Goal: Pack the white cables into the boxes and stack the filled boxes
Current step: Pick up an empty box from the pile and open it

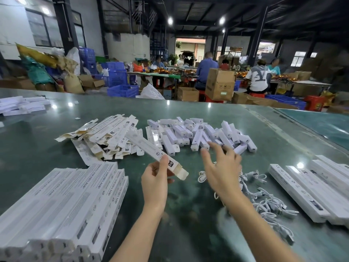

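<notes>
White cables (264,201) lie in a loose tangle on the green table (188,214), at about four o'clock from the frame's middle, just beside and partly under the right forearm. The left hand (155,178) pinches a long open-ended box (154,152) near its open flap, the box angled toward eleven o'clock. The right hand (221,167) hovers with fingers spread, holding nothing, above the near end of the cables. Filled boxes (62,205) are stacked at eight o'clock; more long boxes (317,188) lie at three o'clock. Flat cartons (105,135) and small white boxes (204,135) are heaped at twelve.
</notes>
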Action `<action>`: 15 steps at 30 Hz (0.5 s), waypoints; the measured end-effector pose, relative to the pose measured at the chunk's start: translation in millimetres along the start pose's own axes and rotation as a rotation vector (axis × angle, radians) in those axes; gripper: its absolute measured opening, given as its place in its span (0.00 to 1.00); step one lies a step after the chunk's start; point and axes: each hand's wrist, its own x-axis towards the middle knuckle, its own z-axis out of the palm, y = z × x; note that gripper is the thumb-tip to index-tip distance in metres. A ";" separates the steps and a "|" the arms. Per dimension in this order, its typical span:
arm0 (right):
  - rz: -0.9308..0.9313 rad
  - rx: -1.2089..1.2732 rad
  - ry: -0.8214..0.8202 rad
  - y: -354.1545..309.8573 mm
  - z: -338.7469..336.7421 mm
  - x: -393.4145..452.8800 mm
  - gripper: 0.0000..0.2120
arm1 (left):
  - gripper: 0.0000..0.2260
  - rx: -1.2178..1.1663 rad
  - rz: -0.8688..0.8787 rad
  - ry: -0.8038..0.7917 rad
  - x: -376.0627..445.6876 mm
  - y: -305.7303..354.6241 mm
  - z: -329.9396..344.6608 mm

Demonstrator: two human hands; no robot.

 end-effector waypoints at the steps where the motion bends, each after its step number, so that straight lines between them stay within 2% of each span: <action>1: 0.135 -0.143 -0.069 2.8 -2.0 18.2 0.21 | 0.14 0.009 -0.001 -0.008 0.7 -1.7 0.4; 4: 0.355 -0.415 -0.278 17.4 -5.8 61.7 0.25 | 0.14 0.034 0.013 -0.032 3.0 -5.5 1.1; 8: 0.463 -0.525 -0.426 29.5 1.7 85.1 0.30 | 0.14 0.032 0.014 -0.033 4.5 -8.3 1.8; 12: 0.470 -0.612 -0.419 31.6 8.6 89.6 0.31 | 0.14 0.027 0.022 -0.022 5.4 -10.1 1.6; 15: 0.405 -0.603 -0.358 30.7 6.3 85.8 0.23 | 0.15 0.033 0.018 -0.023 6.1 -10.2 1.4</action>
